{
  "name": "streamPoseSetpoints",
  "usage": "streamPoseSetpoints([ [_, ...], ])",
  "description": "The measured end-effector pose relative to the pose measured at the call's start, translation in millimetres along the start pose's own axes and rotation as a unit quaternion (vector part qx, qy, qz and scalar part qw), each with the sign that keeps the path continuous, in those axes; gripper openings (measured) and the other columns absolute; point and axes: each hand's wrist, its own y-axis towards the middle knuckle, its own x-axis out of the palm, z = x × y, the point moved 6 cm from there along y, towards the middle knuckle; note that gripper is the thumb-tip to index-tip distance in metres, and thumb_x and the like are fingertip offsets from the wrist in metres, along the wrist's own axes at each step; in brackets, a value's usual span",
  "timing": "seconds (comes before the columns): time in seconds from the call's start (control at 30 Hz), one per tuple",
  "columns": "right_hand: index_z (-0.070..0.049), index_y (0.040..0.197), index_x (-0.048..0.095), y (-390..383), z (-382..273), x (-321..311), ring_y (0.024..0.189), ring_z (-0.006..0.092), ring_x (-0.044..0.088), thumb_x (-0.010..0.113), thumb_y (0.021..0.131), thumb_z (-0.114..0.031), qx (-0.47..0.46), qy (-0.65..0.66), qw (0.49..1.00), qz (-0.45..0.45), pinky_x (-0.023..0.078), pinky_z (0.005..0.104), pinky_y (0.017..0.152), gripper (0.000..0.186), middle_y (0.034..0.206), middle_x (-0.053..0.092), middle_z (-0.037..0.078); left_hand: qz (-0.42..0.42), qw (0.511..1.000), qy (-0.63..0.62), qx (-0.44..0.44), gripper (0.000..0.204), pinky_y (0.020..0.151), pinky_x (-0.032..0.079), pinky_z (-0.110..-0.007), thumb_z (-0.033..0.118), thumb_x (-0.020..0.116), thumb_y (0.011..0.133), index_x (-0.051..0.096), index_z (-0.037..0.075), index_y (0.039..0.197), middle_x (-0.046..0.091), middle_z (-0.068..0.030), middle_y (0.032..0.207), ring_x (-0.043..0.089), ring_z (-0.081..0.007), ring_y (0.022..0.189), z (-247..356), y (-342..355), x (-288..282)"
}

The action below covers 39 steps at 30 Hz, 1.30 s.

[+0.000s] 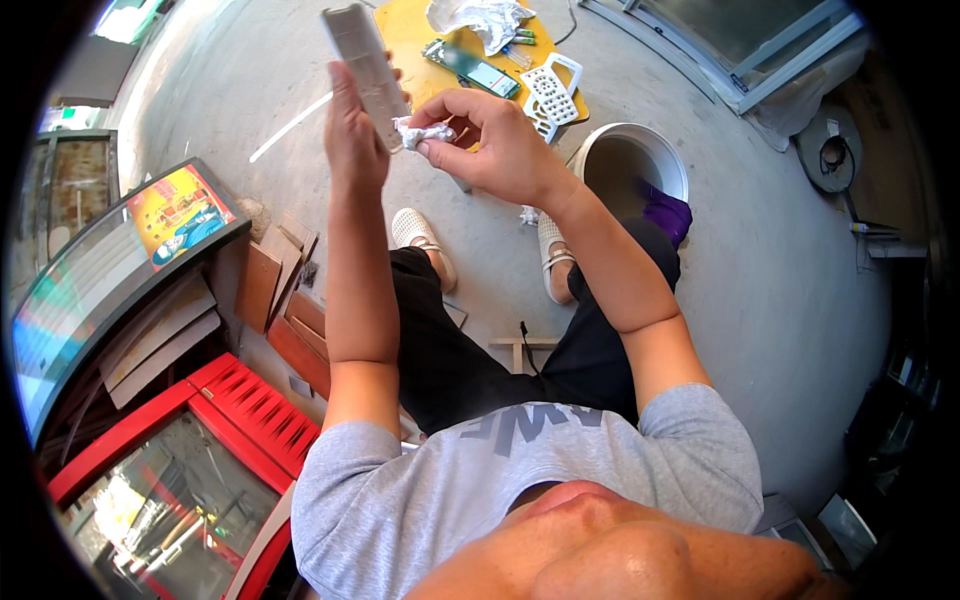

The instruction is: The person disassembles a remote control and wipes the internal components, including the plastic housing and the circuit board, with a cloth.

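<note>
My left hand grips a long, pale translucent plastic piece, held tilted with its top toward the upper left. My right hand pinches a crumpled white wad of tissue or cloth beside the lower end of that piece; whether the wad touches it I cannot tell. Behind my hands, a yellow low table carries crumpled white paper, a green circuit board, white perforated plastic plates and some small items.
A white bucket with a purple cloth stands right of my legs. At left are a glass-fronted cabinet panel, wooden boards and a red-framed glass case. A metal-framed door is at upper right.
</note>
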Motion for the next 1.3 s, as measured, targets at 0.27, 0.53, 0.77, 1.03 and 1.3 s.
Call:
streamPoseSetpoints([
  [0.27, -0.004, 0.081, 0.057, -30.9, 16.4, 36.2, 0.077, 0.0105, 0.059, 0.067, 0.091, -0.026, 0.117, 0.113, 0.967, -0.196, 0.050, 0.0260, 0.072, 0.026, 0.100, 0.058, 0.009, -0.102, 0.904, -0.414, -0.042, 0.080, 0.077, 0.048, -0.029, 0.030, 0.087, 0.065, 0.046, -0.004, 0.125, 0.050, -0.0058, 0.091, 0.053, -0.0164, 0.086, 50.5, 4.7, -52.3],
  [0.53, -0.001, 0.120, 0.059, -36.0, 35.8, 51.1, 0.075, 0.0131, 0.063, 0.074, 0.085, -0.025, 0.081, 0.052, 0.994, -0.060, 0.052, 0.0280, 0.064, 0.045, 0.107, 0.064, 0.013, 0.119, 0.989, 0.088, -0.008, 0.067, 0.066, 0.048, -0.025, 0.069, 0.050, 0.086, 0.051, 0.004, 0.106, 0.054, -0.0007, 0.086, 0.054, -0.0093, 0.074, -27.5, -37.9, -37.0],
  [0.77, 0.000, 0.111, 0.062, -36.8, 18.1, 23.4, 0.067, 0.0115, 0.063, 0.067, 0.090, -0.023, 0.080, -0.145, 0.984, 0.058, 0.050, 0.0288, 0.062, 0.032, 0.082, 0.066, 0.008, 0.138, 0.989, 0.033, 0.027, 0.044, 0.066, 0.048, -0.022, 0.050, 0.045, 0.099, 0.056, 0.009, 0.109, 0.062, 0.0013, 0.092, 0.057, -0.0052, 0.075, -20.0, -33.3, -43.1],
  [1.03, -0.005, 0.106, 0.063, -52.3, -40.4, -13.6, 0.056, 0.0019, 0.046, 0.066, 0.091, -0.025, 0.017, 0.451, 0.892, 0.014, 0.037, 0.0177, 0.048, 0.025, 0.088, 0.068, 0.009, -0.057, 0.880, -0.455, -0.123, 0.048, 0.108, 0.037, -0.048, 0.038, 0.034, 0.102, 0.042, 0.006, 0.136, 0.049, -0.0132, 0.139, 0.047, -0.0287, 0.129, -3.7, -22.7, -40.8],
  [1.3, -0.004, 0.112, 0.059, -54.8, 19.7, 49.3, 0.054, -0.0016, 0.040, 0.064, 0.092, -0.025, 0.177, 0.290, 0.939, -0.050, 0.033, 0.0154, 0.046, 0.030, 0.093, 0.069, 0.009, -0.254, 0.861, -0.439, -0.042, 0.080, 0.113, 0.019, -0.062, 0.067, 0.006, 0.094, 0.023, 0.013, 0.151, 0.028, -0.0179, 0.153, 0.027, -0.0382, 0.140, 26.9, -26.0, -30.1],
])
